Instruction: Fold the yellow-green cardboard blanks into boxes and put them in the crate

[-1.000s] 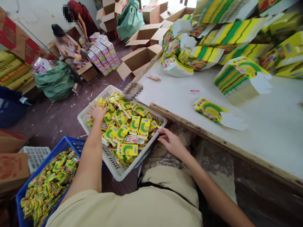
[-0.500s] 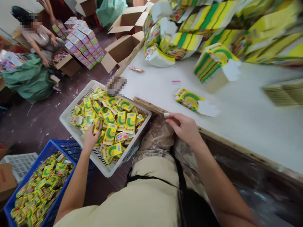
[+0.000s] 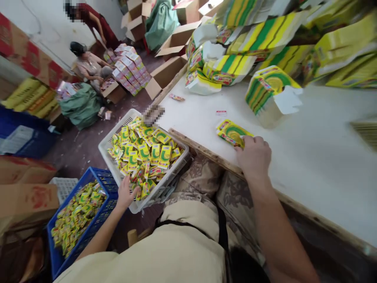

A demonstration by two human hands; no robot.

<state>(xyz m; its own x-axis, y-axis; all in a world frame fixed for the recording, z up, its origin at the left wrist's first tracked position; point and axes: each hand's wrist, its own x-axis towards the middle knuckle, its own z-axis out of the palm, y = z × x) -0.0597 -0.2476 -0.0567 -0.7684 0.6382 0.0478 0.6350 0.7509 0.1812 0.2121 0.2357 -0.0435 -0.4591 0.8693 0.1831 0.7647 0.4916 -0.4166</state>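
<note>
My left hand [image 3: 126, 194] is at the near left side of a white plastic basket [image 3: 103, 147], its thumb and fingers apart at the edge of the packs. Small yellow-and-green packs [image 3: 143, 151] are heaped in the basket. On the white table, my right hand [image 3: 255, 155] has its fingers closed over the flap end of a yellow carton [image 3: 231, 132]; the fingertips are partly hidden. Behind it a larger open carton [image 3: 269, 92] lies tilted, its white flap facing right.
A blue crate [image 3: 97, 175] of similar packs stands on the floor at left. Stacked yellow cartons [image 3: 232, 68] fill the table's back. A small wrapped stick [image 3: 177, 97] lies near its left edge. Two people [image 3: 91, 65] are by pink boxes [image 3: 132, 68].
My right hand has moved from the table edge onto the yellow carton. My left hand has drawn back from among the packs to the basket's near side. The view has turned left.
</note>
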